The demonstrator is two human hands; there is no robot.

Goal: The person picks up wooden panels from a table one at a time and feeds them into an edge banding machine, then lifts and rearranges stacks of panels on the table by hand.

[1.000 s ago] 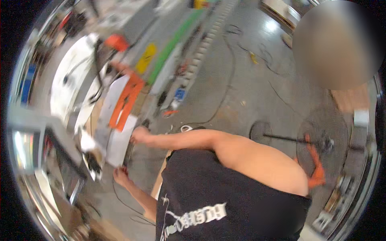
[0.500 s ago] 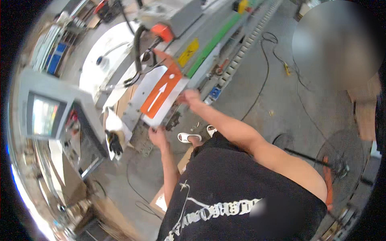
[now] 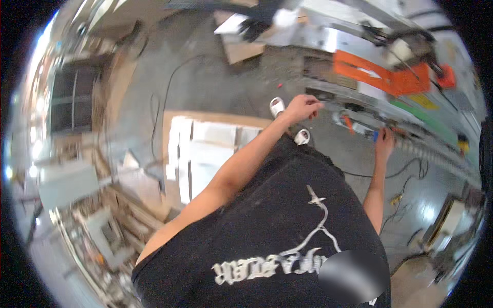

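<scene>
1. The left hand (image 3: 303, 108) is stretched out in front of the body, over the grey floor (image 3: 205, 87). Its fingers are loosely curled and it holds nothing.

2. The right hand (image 3: 384, 141) reaches to the long metal machine (image 3: 359, 56) that runs across the top right of the picture. Its fingers sit at the machine's lower edge, by some small blue and orange parts (image 3: 359, 127) — I cannot tell if they grip anything, the picture is too blurred there.

3. The machine lies ahead of both hands and off to the right. Its long side goes from the top middle down to the right edge, like a slanted line.

4. The right hand is the nearer one — it touches the machine's edge or is just beside it. The left hand is near it but apart, with bare floor under it.

5. A bright orange panel (image 3: 380, 77) sits on the machine, above and between the two hands.

6. Two feet in white sandals (image 3: 277, 106) stand on the floor just below the left hand.

7. White flat boards (image 3: 205, 154) lie on a brown sheet on the floor, to the left of the left arm, well apart from the machine.
</scene>
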